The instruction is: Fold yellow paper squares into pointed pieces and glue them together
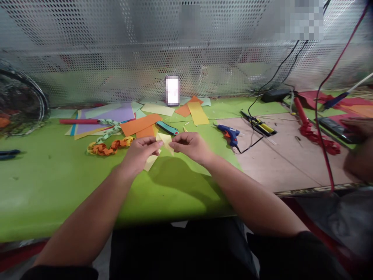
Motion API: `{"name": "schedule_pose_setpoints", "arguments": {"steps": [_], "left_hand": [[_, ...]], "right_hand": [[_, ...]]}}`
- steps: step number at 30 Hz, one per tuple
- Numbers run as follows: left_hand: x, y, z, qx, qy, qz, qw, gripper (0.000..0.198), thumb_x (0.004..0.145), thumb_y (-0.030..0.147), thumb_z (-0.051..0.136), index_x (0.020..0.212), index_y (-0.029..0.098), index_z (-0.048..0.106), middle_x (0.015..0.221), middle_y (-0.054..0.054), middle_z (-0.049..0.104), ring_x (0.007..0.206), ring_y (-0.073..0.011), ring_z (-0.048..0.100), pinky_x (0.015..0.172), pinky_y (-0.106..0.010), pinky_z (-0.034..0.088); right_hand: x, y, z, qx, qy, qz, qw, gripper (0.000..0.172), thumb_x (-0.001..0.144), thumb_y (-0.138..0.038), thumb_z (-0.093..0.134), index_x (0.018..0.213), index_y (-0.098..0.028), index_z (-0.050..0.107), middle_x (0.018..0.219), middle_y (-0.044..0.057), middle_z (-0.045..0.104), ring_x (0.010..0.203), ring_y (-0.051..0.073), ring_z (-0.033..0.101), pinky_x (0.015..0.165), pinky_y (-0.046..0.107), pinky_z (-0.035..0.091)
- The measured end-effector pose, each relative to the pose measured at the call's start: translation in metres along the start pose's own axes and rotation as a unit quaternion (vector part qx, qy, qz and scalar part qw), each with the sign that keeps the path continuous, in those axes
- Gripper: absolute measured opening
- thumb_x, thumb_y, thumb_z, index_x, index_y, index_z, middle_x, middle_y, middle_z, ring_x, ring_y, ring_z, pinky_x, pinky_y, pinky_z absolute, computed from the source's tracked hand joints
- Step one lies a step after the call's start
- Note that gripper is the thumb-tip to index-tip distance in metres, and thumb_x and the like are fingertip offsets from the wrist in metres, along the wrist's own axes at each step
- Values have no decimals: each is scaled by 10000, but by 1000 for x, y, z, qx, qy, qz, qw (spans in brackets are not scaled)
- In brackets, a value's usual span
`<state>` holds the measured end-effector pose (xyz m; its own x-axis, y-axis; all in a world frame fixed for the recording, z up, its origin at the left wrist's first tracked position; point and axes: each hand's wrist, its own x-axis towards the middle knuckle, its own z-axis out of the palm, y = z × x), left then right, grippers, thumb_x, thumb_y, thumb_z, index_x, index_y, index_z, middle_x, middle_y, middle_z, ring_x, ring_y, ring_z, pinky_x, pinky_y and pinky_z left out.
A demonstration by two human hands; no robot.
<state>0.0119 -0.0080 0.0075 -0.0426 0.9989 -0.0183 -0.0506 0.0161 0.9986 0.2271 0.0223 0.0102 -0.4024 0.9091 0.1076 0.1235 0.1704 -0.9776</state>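
My left hand (142, 151) and my right hand (190, 146) meet above the green table (43, 182), both pinched on a pale yellow paper strip (163, 140). The strip bends between my fingers, and its lower end (150, 162) hangs below my left hand. A paper chain (109, 146) of orange, yellow and pale green links lies just left of my left hand. A teal utility knife (167, 128) rests just beyond my fingers.
Coloured paper sheets (140, 123) are scattered at the back. A blue glue gun (229, 134) lies to the right, beside yellow-handled tools (260, 125) on a brown board. Red and black cables (323, 116) cross the right side. Another person's arm (359, 155) is at the right edge.
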Motion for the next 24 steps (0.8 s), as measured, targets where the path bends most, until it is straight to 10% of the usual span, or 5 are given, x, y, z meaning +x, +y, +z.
{"name": "schedule_pose_setpoints", "arguments": {"steps": [5, 14, 24], "left_hand": [[2, -2, 5, -110, -13, -41, 993, 310, 713, 384, 949, 862, 167, 786, 824, -50, 749, 702, -168, 703, 675, -306, 605], [3, 4, -5, -85, -97, -103, 986, 311, 686, 392, 965, 839, 161, 825, 708, -59, 721, 544, -139, 617, 515, -276, 551], [2, 4, -7, -70, -113, -76, 988, 337, 686, 412, 981, 869, 164, 846, 785, -72, 758, 571, -137, 636, 572, -295, 575]], "right_hand": [[-4, -1, 5, -32, -82, -5, 996, 310, 833, -456, 831, 804, -161, 741, 730, 21, 703, 600, 113, 539, 555, 261, 413], [-7, -7, -10, -108, -84, -268, 954, 201, 1000, -298, 694, 1187, -253, 748, 1094, 76, 753, 905, 191, 697, 830, 376, 601], [-3, 0, -13, -196, -84, -304, 929, 212, 1061, -323, 628, 1158, -274, 810, 1110, 96, 775, 1009, 226, 730, 887, 402, 588]]}}
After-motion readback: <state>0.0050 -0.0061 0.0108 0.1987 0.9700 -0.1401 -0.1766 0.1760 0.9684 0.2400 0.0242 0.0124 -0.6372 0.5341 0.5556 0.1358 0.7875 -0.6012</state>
